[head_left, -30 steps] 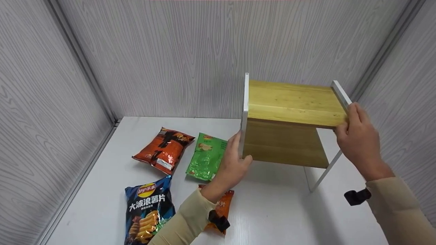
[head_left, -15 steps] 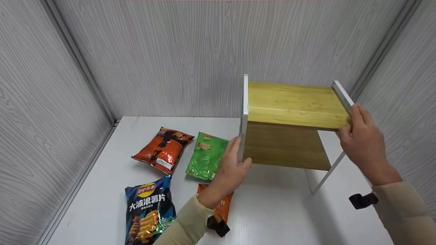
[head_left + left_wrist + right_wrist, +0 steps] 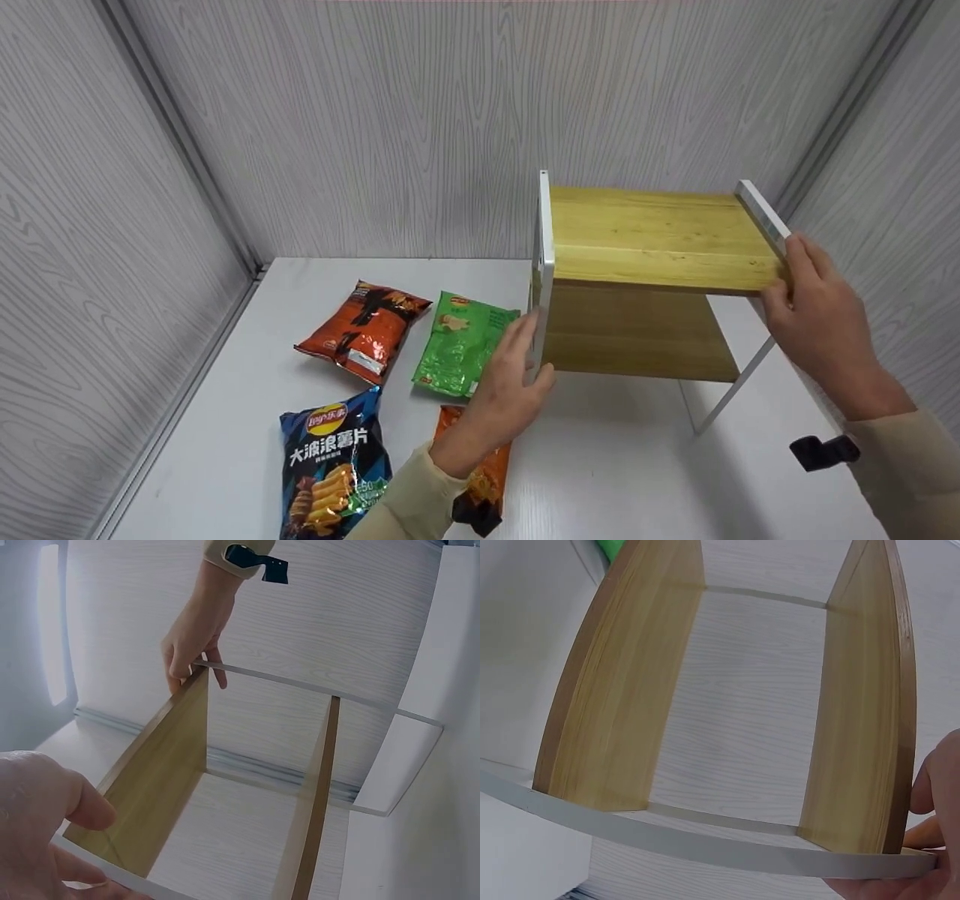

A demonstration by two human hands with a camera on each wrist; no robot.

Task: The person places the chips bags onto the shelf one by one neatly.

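A two-tier shelf rack (image 3: 660,240) with wooden boards and white side frames stands at the right of the head view. My left hand (image 3: 502,394) holds its left side frame low down, thumb in front and fingers along the outer side. My right hand (image 3: 821,326) grips the front of the right side frame beside the upper board. In the left wrist view, the left thumb (image 3: 90,806) and fingers lie on either side of the white frame. The right wrist view shows both boards and part of the right hand (image 3: 937,817). My left hand hides the foot of the left frame.
On the white table (image 3: 600,472) lie a red-and-black chip bag (image 3: 364,330), a green snack bag (image 3: 461,345) and a blue-and-black chip bag (image 3: 330,465). An orange snack bag (image 3: 491,480) lies partly under the left forearm. Grey wood-grain panels (image 3: 375,135) enclose the back and sides.
The shelf rack has shifted slightly toward me and to the right, both hands moving with it. More of the green bag now shows. The snack bags stay in place.
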